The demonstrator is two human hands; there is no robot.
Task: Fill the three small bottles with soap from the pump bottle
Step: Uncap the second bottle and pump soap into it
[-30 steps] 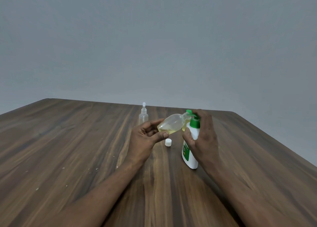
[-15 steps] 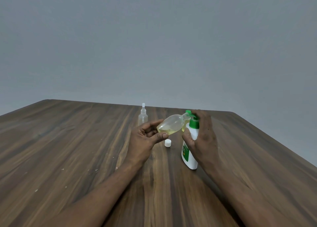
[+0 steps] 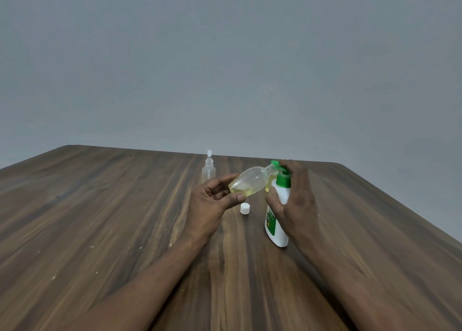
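Observation:
My left hand (image 3: pixel 212 203) holds a small clear bottle (image 3: pixel 250 180) tilted on its side, its open mouth against the green nozzle of the pump bottle; yellowish soap lies along its lower side. The white pump bottle (image 3: pixel 276 225) with a green pump head stands on the table, and my right hand (image 3: pixel 295 200) wraps its upper part with fingers on top of the pump. A white cap (image 3: pixel 245 208) lies on the table between my hands. A clear spray bottle (image 3: pixel 208 169) stands upright behind my left hand. Something yellowish shows just behind the pump bottle, mostly hidden.
Everything rests on a dark wooden table (image 3: pixel 100 218) whose far edge and right edge are close behind and beside the bottles. A plain grey wall fills the background. Small pale specks dot the table on the left.
Almost nothing has moved: both hands keep the same grip, with the small bottle still held at the pump nozzle. The pump head looks slightly lower.

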